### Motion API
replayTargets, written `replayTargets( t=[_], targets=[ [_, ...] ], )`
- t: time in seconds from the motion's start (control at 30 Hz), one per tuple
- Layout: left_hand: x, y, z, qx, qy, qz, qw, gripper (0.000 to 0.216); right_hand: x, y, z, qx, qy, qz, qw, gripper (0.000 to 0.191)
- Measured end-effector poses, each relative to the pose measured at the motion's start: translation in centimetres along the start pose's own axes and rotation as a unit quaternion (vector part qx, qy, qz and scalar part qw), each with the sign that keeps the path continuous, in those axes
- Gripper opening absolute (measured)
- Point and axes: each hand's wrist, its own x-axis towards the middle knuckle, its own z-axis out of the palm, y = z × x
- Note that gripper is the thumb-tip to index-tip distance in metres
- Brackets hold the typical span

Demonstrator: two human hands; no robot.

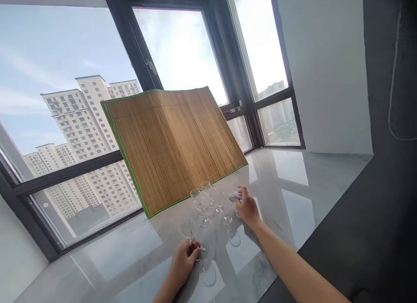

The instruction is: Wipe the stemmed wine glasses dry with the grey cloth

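Observation:
My left hand [186, 256] is closed around the stem of a clear stemmed glass [184, 228]. Its bowl tilts up to the left, and its foot shows beside my fingers, low over the glossy counter [130, 255]. Something reddish shows between these fingers, too small to name. Farther forward and right, my right hand [248, 206] is closed on a small whitish, bunched-up thing [235, 196], whose kind I cannot make out. Between the hands and a little beyond them, several clear stemmed glasses [206, 221] stand close together, their outlines overlapping.
A bamboo mat [182, 138] with green edging leans upright against the windows behind the glasses. Dark window frames [257, 129] and a pale wall [332, 77] border the counter. The counter's front edge [309, 242] runs diagonally at the right, above a dark area.

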Motion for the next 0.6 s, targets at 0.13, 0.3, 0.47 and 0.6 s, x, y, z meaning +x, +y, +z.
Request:
replayTargets(
  t=[0.13,0.3,0.47,0.6],
  targets=[
    [0.2,0.2,0.6,0.060,-0.047,0.028,0.997,0.038,0.1,-0.2,-0.1,0.018,-0.005,0.012,1.000,0.043],
    [2.2,1.5,1.7,0.164,-0.099,0.035,0.981,0.055,-0.1,-0.1,0.2,0.022,-0.019,0.013,1.000,0.042],
    [4.4,3.0,3.2,0.198,-0.107,0.041,0.973,0.053,-0.2,-0.1,-0.1,0.019,-0.020,0.023,0.999,0.042],
    [4.6,3.5,3.4,0.210,-0.111,0.036,0.971,0.053,-0.2,-0.1,-0.4,0.017,-0.009,0.033,0.999,0.041]
  ],
)
